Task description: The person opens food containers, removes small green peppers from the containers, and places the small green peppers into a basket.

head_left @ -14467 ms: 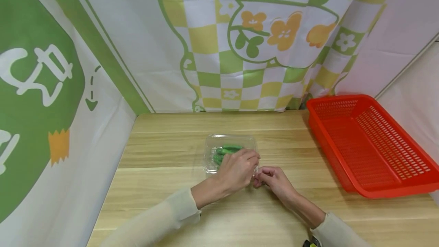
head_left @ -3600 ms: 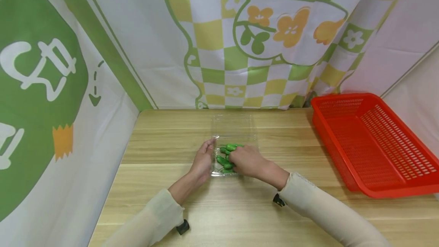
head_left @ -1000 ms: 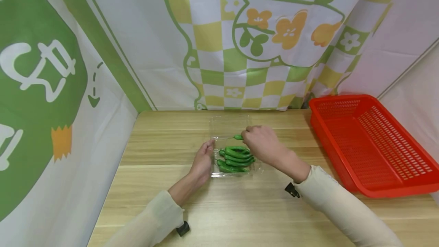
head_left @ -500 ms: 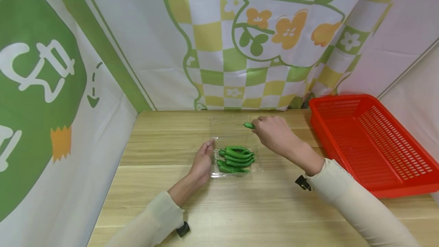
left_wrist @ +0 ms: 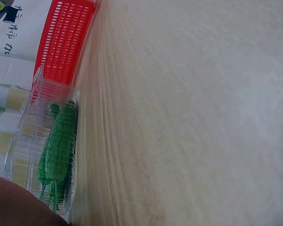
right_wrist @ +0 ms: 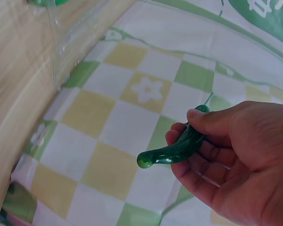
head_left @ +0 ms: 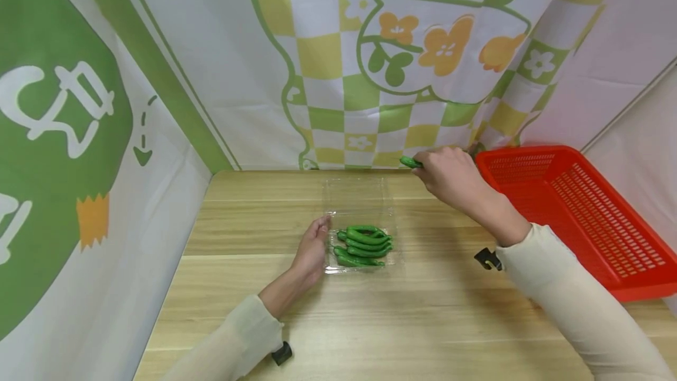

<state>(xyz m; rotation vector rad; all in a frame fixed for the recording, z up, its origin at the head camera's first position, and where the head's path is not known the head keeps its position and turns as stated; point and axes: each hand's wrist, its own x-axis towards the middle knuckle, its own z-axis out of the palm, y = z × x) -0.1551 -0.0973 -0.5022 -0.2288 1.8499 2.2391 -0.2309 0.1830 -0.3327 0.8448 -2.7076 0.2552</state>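
Note:
A green chili pepper [right_wrist: 179,148] is pinched between the thumb and fingers of my right hand [head_left: 449,175], raised above the table's back edge, left of the red basket. In the right wrist view the pepper is curved and glossy, its thin stem by my thumb. A clear plastic container [head_left: 332,270] sits mid-table with its lid [head_left: 355,193] folded back. Several more green chili peppers [head_left: 365,243] lie side by side in it. My left hand [head_left: 309,251] holds the container's left side near the hinge; part of its grip is hidden.
A red perforated basket [head_left: 539,193] stands at the right of the wooden table [head_left: 254,234], partly covered by my right forearm. A checked, flowered cloth [head_left: 365,99] hangs behind the table, and printed sheeting lines the left side.
My right hand has lifted the chili pepper from above the container, moving up, back and to the right. My left hand and the container stay in place. Earlier, the lid was folded back.

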